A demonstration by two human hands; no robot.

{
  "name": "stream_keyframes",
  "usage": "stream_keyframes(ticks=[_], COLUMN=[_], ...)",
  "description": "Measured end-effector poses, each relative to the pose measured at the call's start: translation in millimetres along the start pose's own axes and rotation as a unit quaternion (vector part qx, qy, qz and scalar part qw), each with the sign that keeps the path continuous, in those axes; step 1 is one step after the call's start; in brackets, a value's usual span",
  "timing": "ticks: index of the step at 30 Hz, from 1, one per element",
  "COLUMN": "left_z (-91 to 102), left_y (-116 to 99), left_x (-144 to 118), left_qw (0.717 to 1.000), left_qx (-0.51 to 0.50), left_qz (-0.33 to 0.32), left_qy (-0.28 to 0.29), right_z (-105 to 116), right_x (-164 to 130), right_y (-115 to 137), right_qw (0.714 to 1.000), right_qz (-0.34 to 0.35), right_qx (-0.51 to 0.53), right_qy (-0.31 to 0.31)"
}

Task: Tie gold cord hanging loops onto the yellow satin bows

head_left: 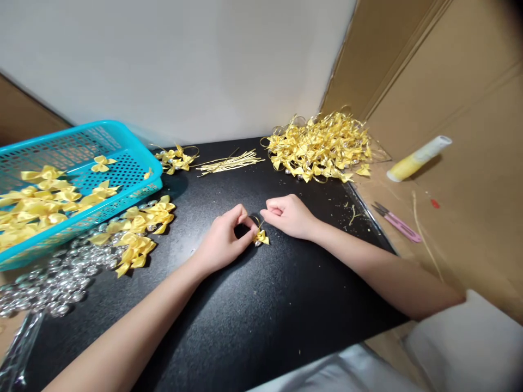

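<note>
Near the middle of the black tabletop [286, 288], my left hand [226, 237] pinches a small yellow ribbon bow [261, 237] between thumb and fingers. A silver bell or bead shows under the bow. From it a thin gold tie [258, 220] curves up toward my right hand [290, 216]. The fingers of my right hand are curled closed, thumb and forefinger pressed together at the tie's end. Both hands are close together, just above the table. The exact grip of the left fingertips is partly hidden.
A turquoise basket [134, 144] of yellow bows stands left, beside loose bows [137, 239] and silver beads [69, 277]. Gold ties [232, 162] lie at the back, near a pile of finished-looking bows [322, 147]. Pink-handled snips [396, 222] and a yellow-white tube [419, 158] are right.
</note>
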State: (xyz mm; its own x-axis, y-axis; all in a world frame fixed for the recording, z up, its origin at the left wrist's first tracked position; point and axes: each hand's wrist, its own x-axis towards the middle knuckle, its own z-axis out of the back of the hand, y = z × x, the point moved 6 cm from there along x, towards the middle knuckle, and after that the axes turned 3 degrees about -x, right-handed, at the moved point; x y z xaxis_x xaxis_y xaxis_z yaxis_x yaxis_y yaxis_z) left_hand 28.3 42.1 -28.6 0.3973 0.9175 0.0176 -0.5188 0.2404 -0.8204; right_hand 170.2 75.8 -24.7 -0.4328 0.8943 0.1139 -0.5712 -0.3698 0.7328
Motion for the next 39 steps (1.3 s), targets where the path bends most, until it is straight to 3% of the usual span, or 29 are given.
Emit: stream_keyframes(ticks=[2,5,8,11,13,16,26,29,33,36,39], left_z=[-0.5,-2.0,-2.5,-3.4,-4.4,-5.0,-4.2,-4.7,-6.0,-6.9,-7.0], left_y=[0.2,-0.8,-4.4,-8.2,-8.9,-7.6,-9.7,-10.7,-10.3,-10.2,-11.3], left_x=[-1.5,-2.9,-3.0,-2.4,-2.0,-1.7,-2.4,-2.3,-2.2,-2.5,-2.5], left_qw=[1.000,0.999,0.997,0.995,0.995,0.995,0.997,0.996,0.996,0.996,0.995], left_qx=[0.008,0.010,0.027,0.030,0.015,-0.009,-0.021,-0.027,-0.025,-0.014,-0.008], left_qz=[-0.014,-0.038,-0.065,-0.089,-0.096,-0.091,-0.078,-0.080,-0.085,-0.090,-0.092], left_qy=[0.001,0.010,0.015,0.024,0.032,0.032,0.018,0.020,0.025,0.027,0.024], right_z=[15.6,53.7,100.2,134.9,145.9,146.3,142.4,143.6,117.0,70.8,30.6], right_x=[-0.1,-12.7,-50.2,-105.7,-140.6,-172.4,-178.9,-175.9,-155.1,-119.8,-88.3], right_y=[-0.2,-5.8,-19.2,-35.9,-47.3,-58.3,-85.8,-77.8,-48.7,-10.4,23.5], right_qw=[0.992,0.958,0.921,0.863,0.820,0.799,0.855,0.864,0.922,0.966,0.977], right_qz=[0.031,0.036,-0.050,-0.167,-0.232,-0.259,-0.303,-0.321,-0.308,-0.235,-0.171], right_qx=[-0.117,-0.276,-0.369,-0.464,-0.515,-0.534,-0.405,-0.359,-0.151,-0.087,-0.112], right_qy=[-0.020,-0.070,-0.112,-0.108,-0.090,-0.097,-0.113,-0.147,-0.181,-0.060,0.057])
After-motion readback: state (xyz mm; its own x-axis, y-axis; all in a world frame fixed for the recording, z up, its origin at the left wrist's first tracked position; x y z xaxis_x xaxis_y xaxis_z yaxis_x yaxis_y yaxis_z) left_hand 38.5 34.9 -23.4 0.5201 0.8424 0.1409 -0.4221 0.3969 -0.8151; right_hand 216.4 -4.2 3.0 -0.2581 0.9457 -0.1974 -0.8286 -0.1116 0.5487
